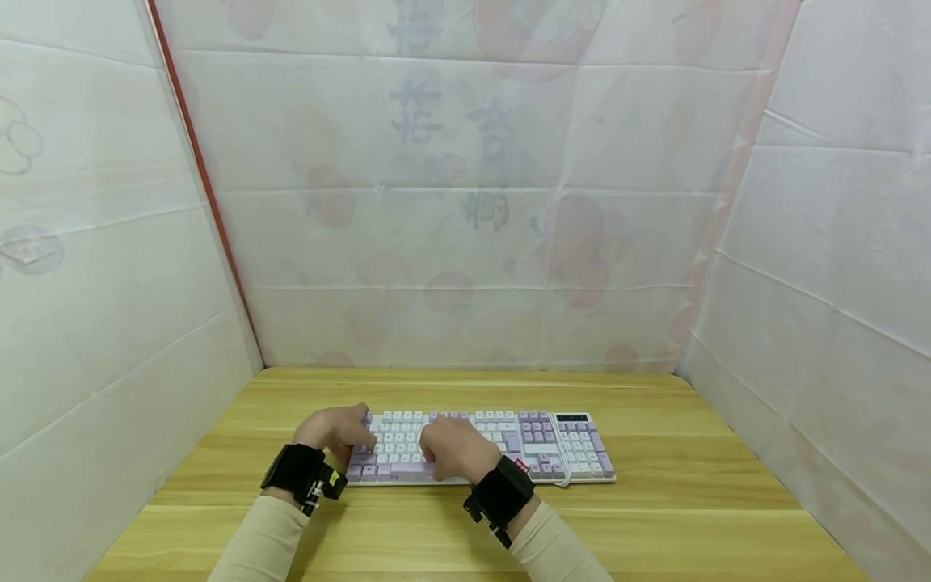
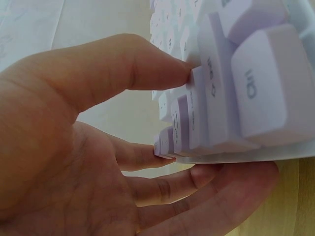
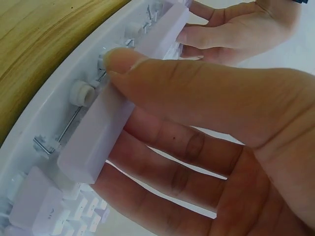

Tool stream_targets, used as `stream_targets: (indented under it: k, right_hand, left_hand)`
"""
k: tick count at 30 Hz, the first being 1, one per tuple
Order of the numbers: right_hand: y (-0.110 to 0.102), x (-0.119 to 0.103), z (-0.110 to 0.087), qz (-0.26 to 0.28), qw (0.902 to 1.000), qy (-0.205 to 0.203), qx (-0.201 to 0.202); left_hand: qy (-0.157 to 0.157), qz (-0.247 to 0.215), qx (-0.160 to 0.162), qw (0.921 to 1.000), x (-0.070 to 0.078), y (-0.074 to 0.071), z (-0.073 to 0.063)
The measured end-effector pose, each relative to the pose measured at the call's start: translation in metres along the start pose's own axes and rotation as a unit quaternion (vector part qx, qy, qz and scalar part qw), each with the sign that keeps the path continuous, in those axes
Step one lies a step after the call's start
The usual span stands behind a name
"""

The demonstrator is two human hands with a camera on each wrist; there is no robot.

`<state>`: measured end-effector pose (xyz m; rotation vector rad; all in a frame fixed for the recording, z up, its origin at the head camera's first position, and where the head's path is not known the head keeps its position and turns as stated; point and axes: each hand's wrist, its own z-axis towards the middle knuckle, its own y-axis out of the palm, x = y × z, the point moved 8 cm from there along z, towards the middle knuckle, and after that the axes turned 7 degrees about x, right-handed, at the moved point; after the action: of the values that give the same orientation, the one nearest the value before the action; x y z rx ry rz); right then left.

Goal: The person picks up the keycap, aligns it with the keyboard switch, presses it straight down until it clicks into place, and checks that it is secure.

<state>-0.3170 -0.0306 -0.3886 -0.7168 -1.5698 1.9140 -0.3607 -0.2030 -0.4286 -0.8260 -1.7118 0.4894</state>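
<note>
A white and lilac keyboard (image 1: 400, 439) lies on the wooden table. My left hand (image 1: 334, 428) grips its left end, thumb on the side keys and fingers along the edge in the left wrist view. My right hand (image 1: 458, 449) pinches the long lilac space bar keycap (image 3: 96, 140) between thumb and fingers. That keycap is tilted up off its seat in the right wrist view. A bare white switch stem (image 3: 82, 93) and a thin metal stabilizer wire (image 3: 69, 124) show beside it.
The keyboard's white cable (image 1: 560, 449) is bundled across its right part, with a small red tag (image 1: 521, 466) nearby. Wooden tabletop (image 1: 691, 501) extends around the keyboard. White patterned sheets (image 1: 451, 242) enclose the back and sides.
</note>
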Motion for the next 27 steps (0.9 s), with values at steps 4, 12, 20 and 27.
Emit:
stream_targets:
  k: [4,12,20,27]
  right_hand:
    - [-0.0008,-0.0012,-0.0016,0.004,1.0000,0.003,-0.003]
    - [0.0014,-0.0013,-0.0013,-0.002,0.9999,0.014,-0.007]
    - [0.0005,-0.0026,-0.0014,-0.009,0.9999,0.014,0.002]
    - [0.0008,-0.0054,-0.0002,-0.052,0.9985,0.000,0.016]
  left_hand:
    - [0.004,-0.002,-0.002,1.0000,0.0004,0.0000,0.0000]
    - [0.006,0.005,0.000,1.0000,0.0003,-0.0005,0.0000]
    - [0.009,0.006,0.001,0.9999,0.0003,-0.0004,0.0008]
    - [0.008,0.006,0.002,0.9999,0.0003,-0.0007,0.0003]
